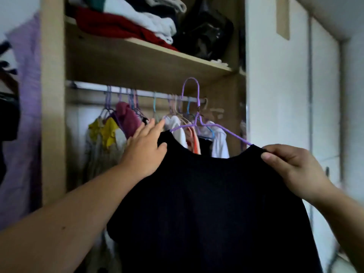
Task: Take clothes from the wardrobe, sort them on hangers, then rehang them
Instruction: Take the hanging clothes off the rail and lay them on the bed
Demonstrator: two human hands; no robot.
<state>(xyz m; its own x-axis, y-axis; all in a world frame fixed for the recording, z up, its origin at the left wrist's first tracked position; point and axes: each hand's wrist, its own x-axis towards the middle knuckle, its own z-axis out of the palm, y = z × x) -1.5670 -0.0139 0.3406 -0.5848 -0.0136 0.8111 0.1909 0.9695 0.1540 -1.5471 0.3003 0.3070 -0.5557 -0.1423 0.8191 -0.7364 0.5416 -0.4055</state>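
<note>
From the head camera, a black shirt [212, 203] on a purple hanger [194, 117] fills the lower middle, in front of the open wardrobe [53, 95]; its hem is cut off below. The right hand [291, 168] pinches the shirt's shoulder. The left hand [145, 150] lies spread against the other shoulder, fingers reaching toward the hanging clothes [110, 134] on the rail [94, 88]. The hanger's hook is above the rail, unhooked. Folded clothes [126, 22] on the shelf are blurred.

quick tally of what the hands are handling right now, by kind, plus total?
Black shirt: 1
Purple hanger: 1
Hands on the shirt: 2, the left hand and the right hand
Total: 4
</note>
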